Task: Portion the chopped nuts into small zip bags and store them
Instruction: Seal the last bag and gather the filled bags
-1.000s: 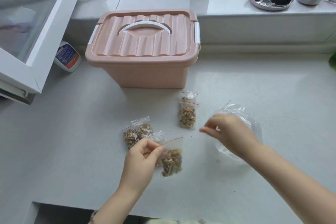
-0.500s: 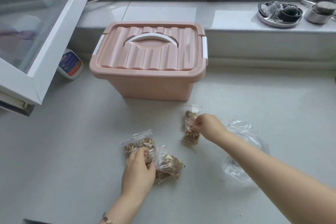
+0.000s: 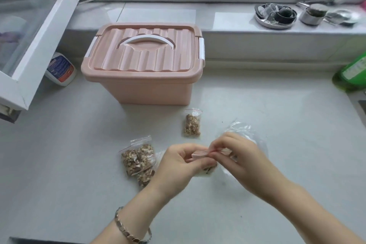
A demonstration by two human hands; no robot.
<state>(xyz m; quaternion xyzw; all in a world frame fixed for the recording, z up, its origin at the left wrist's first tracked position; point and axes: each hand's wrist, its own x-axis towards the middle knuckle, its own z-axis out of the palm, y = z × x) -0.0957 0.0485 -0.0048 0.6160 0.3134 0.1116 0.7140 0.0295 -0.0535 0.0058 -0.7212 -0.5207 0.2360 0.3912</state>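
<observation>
My left hand [image 3: 178, 162] and my right hand [image 3: 235, 156] meet above the counter and pinch the red-lined zip top of a small clear bag [image 3: 208, 170] between them. Only a sliver of nuts shows under my left palm. A filled zip bag of chopped nuts [image 3: 191, 124] lies alone further back. To the left, several filled nut bags [image 3: 138, 159] lie overlapped in a pile. A crumpled, larger clear plastic bag [image 3: 240, 128] lies behind my right hand. The pink storage box [image 3: 144, 65], lid closed with a white handle, stands at the back.
An open window sash [image 3: 29, 49] juts over the counter's left side, with a white bottle [image 3: 60, 69] beneath it. A green bottle [image 3: 351, 74] sits at the right edge. On the sill stand a metal tray of small items [image 3: 275, 16] and a jar [image 3: 313, 14].
My right hand left the lone nut bag near the box and came back. My left hand rose from the pile. Both now pinch the top of one small bag.
</observation>
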